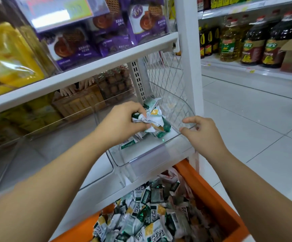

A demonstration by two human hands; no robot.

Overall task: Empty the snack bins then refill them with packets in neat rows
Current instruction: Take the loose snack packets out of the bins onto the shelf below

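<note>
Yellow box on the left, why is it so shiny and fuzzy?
Head view: light glares off the yellow box; the wide lens blurs and bends that edge, while the left hand gripping packets mid-frame looks sharper.

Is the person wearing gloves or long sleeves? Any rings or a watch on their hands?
No gloves: the left hand and the right hand are both bare. No ring, watch or bracelet shows on either. The left forearm and the right forearm are bare too, with no sleeve in view right to the picture's edge.
</note>
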